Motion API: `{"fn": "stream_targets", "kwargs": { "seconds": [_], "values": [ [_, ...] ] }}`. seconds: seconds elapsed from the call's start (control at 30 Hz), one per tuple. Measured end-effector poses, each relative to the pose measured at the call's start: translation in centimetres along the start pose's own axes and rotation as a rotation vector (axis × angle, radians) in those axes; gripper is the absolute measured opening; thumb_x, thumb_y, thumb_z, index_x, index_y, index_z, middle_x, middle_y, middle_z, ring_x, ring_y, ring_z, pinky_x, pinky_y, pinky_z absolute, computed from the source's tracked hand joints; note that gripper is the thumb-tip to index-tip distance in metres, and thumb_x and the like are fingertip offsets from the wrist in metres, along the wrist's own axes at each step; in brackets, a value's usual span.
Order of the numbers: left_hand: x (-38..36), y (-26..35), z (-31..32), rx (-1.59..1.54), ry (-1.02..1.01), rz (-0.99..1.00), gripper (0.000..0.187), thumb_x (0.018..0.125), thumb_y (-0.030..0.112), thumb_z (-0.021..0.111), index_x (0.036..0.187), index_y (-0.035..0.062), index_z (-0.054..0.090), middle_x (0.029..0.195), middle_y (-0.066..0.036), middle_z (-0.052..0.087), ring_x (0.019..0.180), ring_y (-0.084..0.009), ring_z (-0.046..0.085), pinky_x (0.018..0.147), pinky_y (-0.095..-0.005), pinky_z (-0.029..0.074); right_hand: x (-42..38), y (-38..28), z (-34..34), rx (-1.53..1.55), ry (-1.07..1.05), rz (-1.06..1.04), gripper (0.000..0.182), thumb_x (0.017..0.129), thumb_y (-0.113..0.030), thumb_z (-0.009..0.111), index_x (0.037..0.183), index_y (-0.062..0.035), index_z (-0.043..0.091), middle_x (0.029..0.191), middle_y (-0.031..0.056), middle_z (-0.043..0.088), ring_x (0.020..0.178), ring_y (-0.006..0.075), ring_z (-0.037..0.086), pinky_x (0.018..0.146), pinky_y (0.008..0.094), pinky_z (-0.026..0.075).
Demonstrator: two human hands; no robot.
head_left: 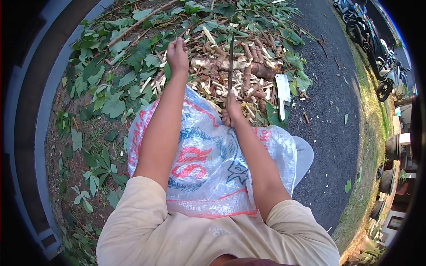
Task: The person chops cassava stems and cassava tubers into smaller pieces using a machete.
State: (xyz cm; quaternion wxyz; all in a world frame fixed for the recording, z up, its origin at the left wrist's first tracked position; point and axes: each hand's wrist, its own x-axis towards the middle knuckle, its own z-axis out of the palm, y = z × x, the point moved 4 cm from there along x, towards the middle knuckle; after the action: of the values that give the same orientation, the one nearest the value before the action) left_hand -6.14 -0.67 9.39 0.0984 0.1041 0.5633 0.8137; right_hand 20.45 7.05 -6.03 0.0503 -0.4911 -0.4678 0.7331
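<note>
My right hand (231, 113) is wrapped round the handle of a long machete (230, 62), whose narrow dark blade points away from me over the wood. Beneath the blade a thick log (264, 71) lies crosswise, its left part pale and stripped. Chopped stem pieces (213, 91) are heaped around it. Off to the left, my left hand (177, 55) is raised with its fingers curled together by the leaves; I cannot tell what they pinch. A cleaver (283, 91) with a pale handle rests at the right side of the pile.
A printed plastic sack (199, 155) covers my lap. Cut leafy branches (113, 104) spread over the ground on the left and beyond the pile. Asphalt (328, 133) runs along the right, then a grass strip (370, 146) and parked motorcycles (377, 57).
</note>
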Motion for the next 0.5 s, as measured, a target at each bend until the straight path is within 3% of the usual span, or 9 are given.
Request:
{"fn": "stream_targets", "kwargs": {
  "seconds": [0.07, 0.23, 0.27, 0.3, 0.37, 0.43, 0.47, 0.5],
  "values": [
    [-0.1, 0.7, 0.1, -0.028, -0.01, -0.006, 0.028, 0.111, 0.036, 0.057, 0.11, 0.0091, 0.066, 0.099, 0.001, 0.067, 0.083, -0.007, 0.06, 0.072, -0.0252, 0.045, -2.9, -1.6, 1.4, 0.21, -0.101, 0.127, 0.074, 0.097, -0.085, 0.042, 0.088, -0.0117, 0.044, 0.06, 0.0021, 0.042, 0.044, 0.0152, 0.042, 0.041, 0.0334, 0.037],
    [0.2, 0.0, -0.3, 0.018, 0.002, -0.034, 0.029, 0.111, 0.037, 0.057, 0.109, 0.0092, 0.066, 0.097, 0.001, 0.067, 0.081, -0.0079, 0.06, 0.071, -0.0258, 0.045, -2.6, -1.1, 1.1, 0.252, -0.123, 0.091, 0.071, 0.097, -0.083, 0.045, 0.088, -0.013, 0.043, 0.061, 0.0009, 0.043, 0.044, 0.013, 0.04, 0.04, 0.0298, 0.035],
    [1.5, -1.6, -0.9, 0.151, -0.03, -0.021, 0.033, 0.106, 0.04, 0.062, 0.109, 0.0078, 0.068, 0.099, -0.003, 0.07, 0.084, -0.014, 0.065, 0.075, -0.0302, 0.05, -2.7, -1.0, 1.2, 0.284, -0.136, 0.093, 0.07, 0.098, -0.082, 0.045, 0.088, -0.0131, 0.042, 0.061, 0.0008, 0.043, 0.044, 0.0129, 0.04, 0.04, 0.0298, 0.035],
    [1.2, -1.8, -1.0, 0.146, -0.023, -0.019, 0.033, 0.106, 0.04, 0.062, 0.109, 0.0078, 0.068, 0.099, -0.003, 0.07, 0.084, -0.014, 0.065, 0.075, -0.0302, 0.05, -3.3, -1.5, 1.2, 0.275, -0.138, 0.092, 0.07, 0.098, -0.082, 0.045, 0.088, -0.0131, 0.042, 0.061, 0.0008, 0.043, 0.044, 0.0129, 0.04, 0.04, 0.0298, 0.035],
    [0.0, -2.8, -0.4, 0.789, -0.215, -0.003, 0.043, 0.097, 0.044, 0.071, 0.11, 0.0033, 0.069, 0.102, -0.01, 0.073, 0.093, -0.0246, 0.07, 0.083, -0.039, 0.055, -4.3, -2.9, 0.9, 0.274, -0.078, 0.011, 0.068, 0.101, -0.079, 0.044, 0.088, -0.0124, 0.044, 0.061, 0.0006, 0.044, 0.044, 0.0127, 0.038, 0.04, 0.0295, 0.035],
    [-1.2, -4.8, 0.3, 0.974, -0.481, -0.038, 0.05, 0.091, 0.047, 0.073, 0.118, 0.0049, 0.071, 0.115, -0.017, 0.075, 0.109, -0.0351, 0.071, 0.095, -0.0456, 0.054, -5.8, -4.9, 0.2, 0.203, 0.001, -0.096, 0.067, 0.104, -0.076, 0.041, 0.083, -0.0119, 0.047, 0.06, 0.0003, 0.043, 0.044, 0.012, 0.038, 0.041, 0.0289, 0.034],
    [-1.7, -5.9, 0.7, 1.05, -0.578, -0.039, 0.05, 0.092, 0.045, 0.071, 0.121, 0.0041, 0.07, 0.125, -0.021, 0.072, 0.116, -0.0371, 0.069, 0.101, -0.0466, 0.052, -7.1, -6.6, 0.0, 0.2, -0.002, -0.16, 0.067, 0.104, -0.075, 0.041, 0.083, -0.0116, 0.047, 0.06, 0.0002, 0.043, 0.044, 0.0118, 0.039, 0.041, 0.0287, 0.033],
    [-2.0, -6.0, 1.0, 1.046, -0.576, -0.046, 0.05, 0.092, 0.045, 0.071, 0.121, 0.0041, 0.07, 0.125, -0.021, 0.072, 0.116, -0.0371, 0.069, 0.101, -0.0466, 0.052, -8.4, -8.1, -0.2, 0.197, -0.001, -0.222, 0.068, 0.104, -0.075, 0.041, 0.083, -0.0113, 0.048, 0.06, 0.0002, 0.044, 0.044, 0.0115, 0.039, 0.041, 0.0286, 0.033]
  ]
}}
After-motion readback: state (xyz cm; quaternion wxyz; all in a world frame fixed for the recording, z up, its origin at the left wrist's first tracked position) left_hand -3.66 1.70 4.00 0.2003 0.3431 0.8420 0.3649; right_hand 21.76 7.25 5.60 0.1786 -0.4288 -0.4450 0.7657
